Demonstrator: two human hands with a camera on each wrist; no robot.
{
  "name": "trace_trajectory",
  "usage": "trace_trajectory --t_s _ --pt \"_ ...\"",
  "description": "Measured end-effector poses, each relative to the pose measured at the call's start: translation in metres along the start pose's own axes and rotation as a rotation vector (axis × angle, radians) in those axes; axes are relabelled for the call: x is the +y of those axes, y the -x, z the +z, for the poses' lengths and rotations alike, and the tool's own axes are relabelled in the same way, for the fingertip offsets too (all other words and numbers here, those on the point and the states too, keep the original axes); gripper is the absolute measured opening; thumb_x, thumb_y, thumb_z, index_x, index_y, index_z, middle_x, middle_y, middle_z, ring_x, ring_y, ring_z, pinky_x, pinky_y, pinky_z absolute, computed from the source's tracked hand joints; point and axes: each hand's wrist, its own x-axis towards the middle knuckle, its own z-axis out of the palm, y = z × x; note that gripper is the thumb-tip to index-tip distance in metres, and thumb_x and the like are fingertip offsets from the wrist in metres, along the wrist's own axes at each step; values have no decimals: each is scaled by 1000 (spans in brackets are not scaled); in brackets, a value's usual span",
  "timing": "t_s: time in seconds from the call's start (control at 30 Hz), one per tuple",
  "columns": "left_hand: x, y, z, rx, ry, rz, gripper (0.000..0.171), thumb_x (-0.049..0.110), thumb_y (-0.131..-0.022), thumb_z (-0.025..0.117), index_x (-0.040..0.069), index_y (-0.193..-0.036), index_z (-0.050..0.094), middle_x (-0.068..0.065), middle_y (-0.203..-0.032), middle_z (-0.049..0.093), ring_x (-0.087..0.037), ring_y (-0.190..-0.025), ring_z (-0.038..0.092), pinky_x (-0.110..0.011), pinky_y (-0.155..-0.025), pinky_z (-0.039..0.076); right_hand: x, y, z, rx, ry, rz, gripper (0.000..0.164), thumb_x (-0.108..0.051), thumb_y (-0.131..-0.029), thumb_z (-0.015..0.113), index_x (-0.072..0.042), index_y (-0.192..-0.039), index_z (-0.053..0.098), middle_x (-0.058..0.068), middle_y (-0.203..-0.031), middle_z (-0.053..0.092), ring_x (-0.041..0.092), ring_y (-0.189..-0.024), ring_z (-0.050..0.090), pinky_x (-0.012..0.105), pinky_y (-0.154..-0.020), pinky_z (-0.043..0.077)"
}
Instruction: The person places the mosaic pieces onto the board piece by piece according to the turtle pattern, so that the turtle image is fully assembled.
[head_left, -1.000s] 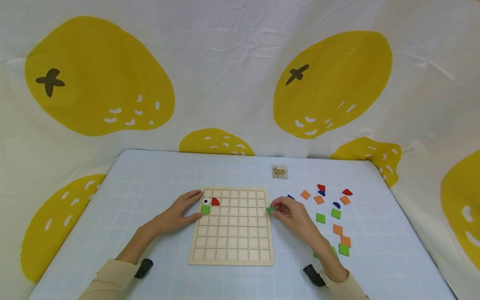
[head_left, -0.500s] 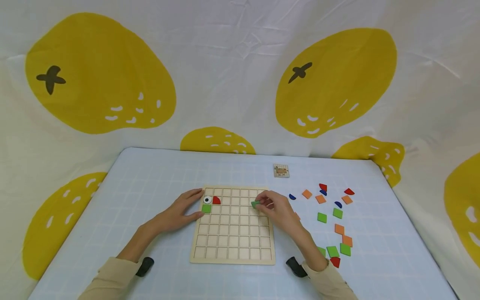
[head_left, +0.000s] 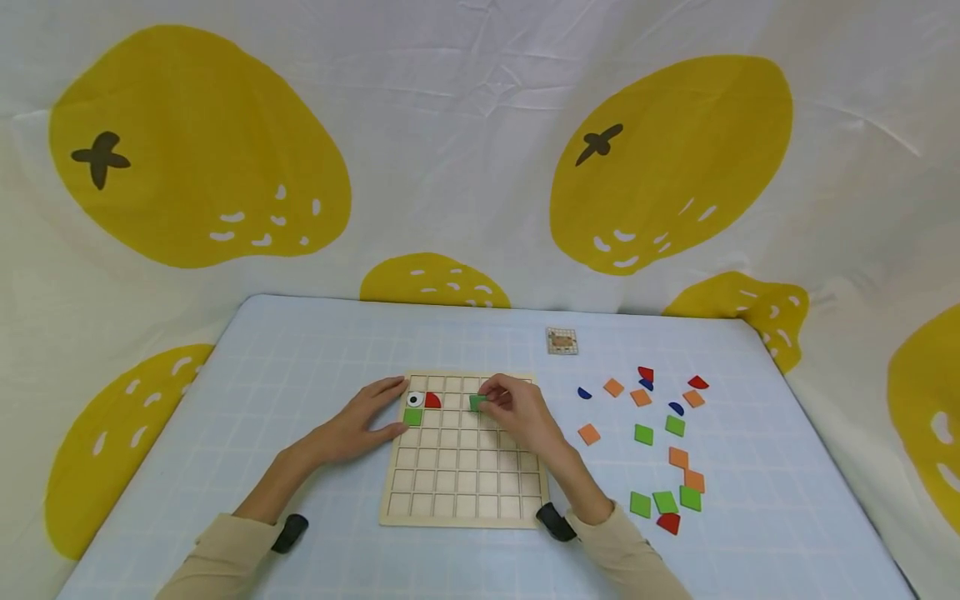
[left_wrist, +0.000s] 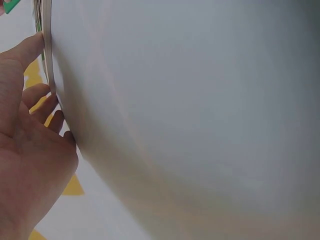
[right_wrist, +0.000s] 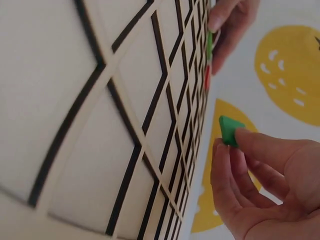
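A wooden grid board (head_left: 457,482) lies flat on the table. In its upper left cells sit an eye tile (head_left: 415,400), a red quarter-round tile (head_left: 432,401) and a green square tile (head_left: 412,417). My left hand (head_left: 352,427) rests along the board's left edge, thumb and fingers touching it, as the left wrist view also shows. Over the board's upper part, my right hand (head_left: 522,417) pinches a green tile (right_wrist: 230,129) between thumb and fingers. The right wrist view has that tile raised clear of the grid.
Right of the board lie loose pieces: several green squares (head_left: 664,502), several orange squares (head_left: 588,434), blue half-rounds (head_left: 677,408) and red quarter-rounds (head_left: 669,523). A small picture card (head_left: 562,341) lies behind the board's right corner. A patterned cloth (head_left: 480,167) hangs behind the table.
My right hand has moved left with the green tile, from the board's right edge to above its upper middle. The left hand keeps its place on the board's edge.
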Motion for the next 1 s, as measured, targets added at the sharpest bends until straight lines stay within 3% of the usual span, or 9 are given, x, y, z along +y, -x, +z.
trace_trajectory --t_s 0.37,0.8,1.0 --pt "-6 -3 2 6 3 26 72 28 -101 69 -1 -158 35 -21 -164 29 -43 -151 24 -63 -118 26 -5 -13 22 -43 -26 1 9 1 -93 73 1 -102 70 12 -96 70 28 -90 70 32 -82 58" --pt "-6 -2 2 8 24 35 71 26 -100 69 -1 -158 36 -21 -164 29 -45 -151 24 -65 -118 25 -11 -20 45 -126 -40 47 8 -4 -95 73 1 -102 72 6 -90 70 12 -79 65 23 -73 53" --pt "-7 -2 3 13 17 48 71 25 -100 69 -2 -157 36 -21 -164 30 -45 -151 24 -64 -118 25 -15 -22 51 -139 -25 7 8 -2 -94 73 2 -101 72 7 -89 70 15 -78 65 23 -71 54"
